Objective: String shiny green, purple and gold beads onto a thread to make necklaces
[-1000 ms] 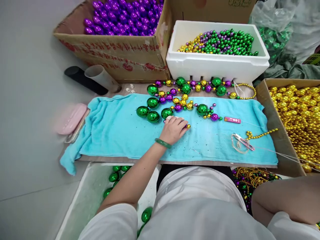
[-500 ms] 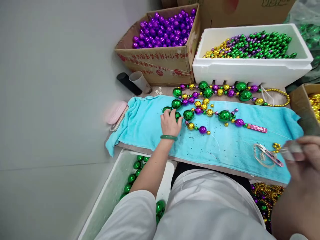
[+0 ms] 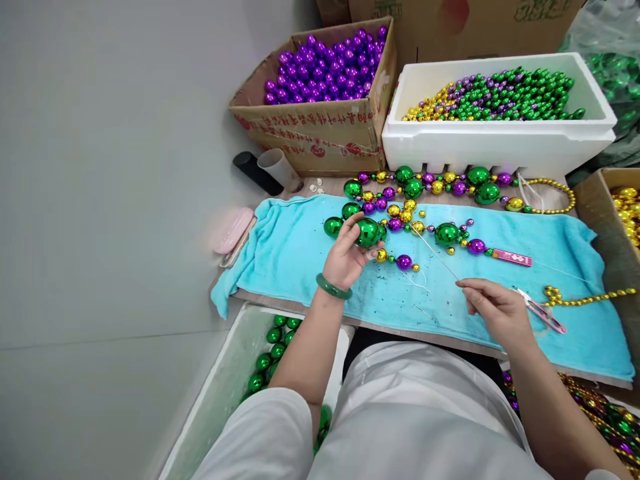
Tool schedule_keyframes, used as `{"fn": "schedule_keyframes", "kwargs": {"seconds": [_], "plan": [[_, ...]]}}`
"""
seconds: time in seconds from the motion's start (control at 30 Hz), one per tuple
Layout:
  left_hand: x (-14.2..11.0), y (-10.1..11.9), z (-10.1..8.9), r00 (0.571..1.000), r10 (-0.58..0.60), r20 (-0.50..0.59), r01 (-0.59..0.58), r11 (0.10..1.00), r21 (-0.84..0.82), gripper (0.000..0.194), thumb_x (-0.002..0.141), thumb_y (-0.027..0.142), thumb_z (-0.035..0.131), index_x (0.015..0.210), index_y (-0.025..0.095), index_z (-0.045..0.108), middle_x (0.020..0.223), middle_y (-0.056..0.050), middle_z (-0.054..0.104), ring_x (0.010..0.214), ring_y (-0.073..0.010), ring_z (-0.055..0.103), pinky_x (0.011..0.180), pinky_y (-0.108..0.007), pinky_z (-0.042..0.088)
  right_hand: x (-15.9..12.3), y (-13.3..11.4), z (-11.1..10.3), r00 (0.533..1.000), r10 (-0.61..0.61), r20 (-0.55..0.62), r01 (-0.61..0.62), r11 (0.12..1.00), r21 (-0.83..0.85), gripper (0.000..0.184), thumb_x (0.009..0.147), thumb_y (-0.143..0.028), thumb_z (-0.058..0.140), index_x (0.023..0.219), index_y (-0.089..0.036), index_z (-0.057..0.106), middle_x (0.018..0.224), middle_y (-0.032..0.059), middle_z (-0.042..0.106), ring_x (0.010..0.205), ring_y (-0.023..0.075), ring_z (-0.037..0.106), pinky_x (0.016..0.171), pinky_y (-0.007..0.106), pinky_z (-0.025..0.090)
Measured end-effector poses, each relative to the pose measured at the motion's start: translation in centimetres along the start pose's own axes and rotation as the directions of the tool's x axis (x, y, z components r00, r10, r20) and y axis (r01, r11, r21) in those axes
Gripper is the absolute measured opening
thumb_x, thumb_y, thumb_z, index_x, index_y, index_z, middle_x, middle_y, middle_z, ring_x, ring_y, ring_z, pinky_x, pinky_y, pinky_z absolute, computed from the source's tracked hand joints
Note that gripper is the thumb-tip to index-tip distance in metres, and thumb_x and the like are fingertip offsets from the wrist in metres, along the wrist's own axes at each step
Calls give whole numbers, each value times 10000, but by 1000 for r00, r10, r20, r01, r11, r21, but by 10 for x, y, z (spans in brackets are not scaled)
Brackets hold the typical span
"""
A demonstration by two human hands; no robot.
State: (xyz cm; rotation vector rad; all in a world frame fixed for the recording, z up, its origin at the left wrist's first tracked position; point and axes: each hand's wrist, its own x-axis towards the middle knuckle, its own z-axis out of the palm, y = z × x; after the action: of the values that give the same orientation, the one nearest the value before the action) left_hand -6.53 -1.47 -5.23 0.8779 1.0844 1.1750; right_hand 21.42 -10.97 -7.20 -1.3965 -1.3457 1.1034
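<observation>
My left hand (image 3: 346, 255) is closed around a large shiny green bead (image 3: 368, 233), held just above the blue towel (image 3: 295, 260). Between the thumb and fingers of my right hand (image 3: 493, 307) is a long thin needle (image 3: 436, 255), its tip pointing left toward the beads. Other large green beads (image 3: 333, 227) lie beside my left fingers. A short run of beads with a purple bead (image 3: 404, 262) and a loose thread rests below them. Pink-handled snips (image 3: 543, 312) lie near my right wrist, by a string of small gold beads (image 3: 593, 299).
A finished-looking bead strand (image 3: 487, 193) runs along the towel's back edge. Behind it stand a carton of purple beads (image 3: 310, 123) and a white foam box (image 3: 500, 143) of mixed beads. A foam bin (image 3: 210, 387) with green beads is below left. A pink case (image 3: 235, 229) sits left.
My left hand has lifted a large green bead and turned palm upward. My right hand has come in from the far right with the needle. The gold bead string now stretches across the towel's right side.
</observation>
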Motion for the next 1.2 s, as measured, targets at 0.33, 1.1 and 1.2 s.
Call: {"fn": "schedule_keyframes", "kwargs": {"seconds": [0.33,1.1,1.2], "plan": [[-12,1,25,978,-98,184,139,964,-225,530,784,629,444,1105,243,613,1240,-103,586,539,-76,366,410,-238,223,-3,-4,-1,995,-97,-1,97,995,-27,204,823,-336,624,884,-179,740,553,-3,578,485,110,516,461,245,433],[-16,-8,46,957,-28,289,92,973,-211,502,695,503,687,1039,150,592,899,-96,679,556,-96,547,441,-201,406,-1,-1,-14,964,-262,52,267,930,-252,180,864,-271,576,875,-197,740,715,27,691,588,124,604,550,248,481],[-19,-11,52,946,21,324,-2,998,-58,573,661,405,754,1150,166,575,970,-89,664,603,-104,554,488,-221,442,3,6,-11,965,-256,55,262,933,-247,182,870,-275,573,878,-195,737,719,28,693,574,120,598,552,246,481]]}}
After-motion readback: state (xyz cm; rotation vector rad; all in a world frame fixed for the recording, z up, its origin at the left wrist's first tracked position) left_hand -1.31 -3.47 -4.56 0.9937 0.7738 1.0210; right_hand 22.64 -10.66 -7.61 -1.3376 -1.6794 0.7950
